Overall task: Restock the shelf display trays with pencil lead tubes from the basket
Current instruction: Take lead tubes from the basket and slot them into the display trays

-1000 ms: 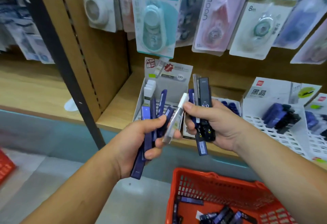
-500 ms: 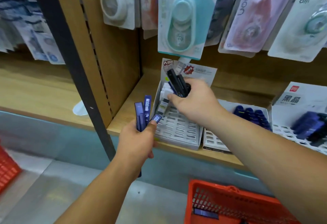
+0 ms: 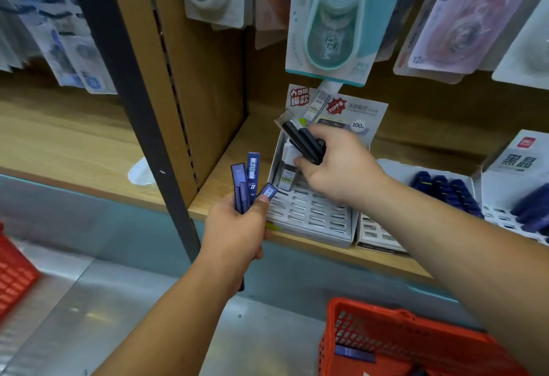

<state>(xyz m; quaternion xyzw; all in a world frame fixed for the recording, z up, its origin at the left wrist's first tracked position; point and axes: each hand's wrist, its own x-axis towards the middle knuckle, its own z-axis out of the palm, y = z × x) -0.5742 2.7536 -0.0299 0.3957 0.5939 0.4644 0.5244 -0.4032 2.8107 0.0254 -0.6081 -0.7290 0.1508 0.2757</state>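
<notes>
Several black lead tubes (image 3: 301, 141) sit in the curled grip of the right hand (image 3: 338, 168) above the back of the white slotted display tray (image 3: 312, 215), probably best fed singly and upright into empty slots, while the left hand (image 3: 236, 231) grips blue lead tubes (image 3: 240, 179) beside it.

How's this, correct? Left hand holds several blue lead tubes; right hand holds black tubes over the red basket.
No. The head view shows the right hand holding the black tubes over the white display tray on the shelf, not the red basket. The left hand does hold several blue lead tubes.
</notes>
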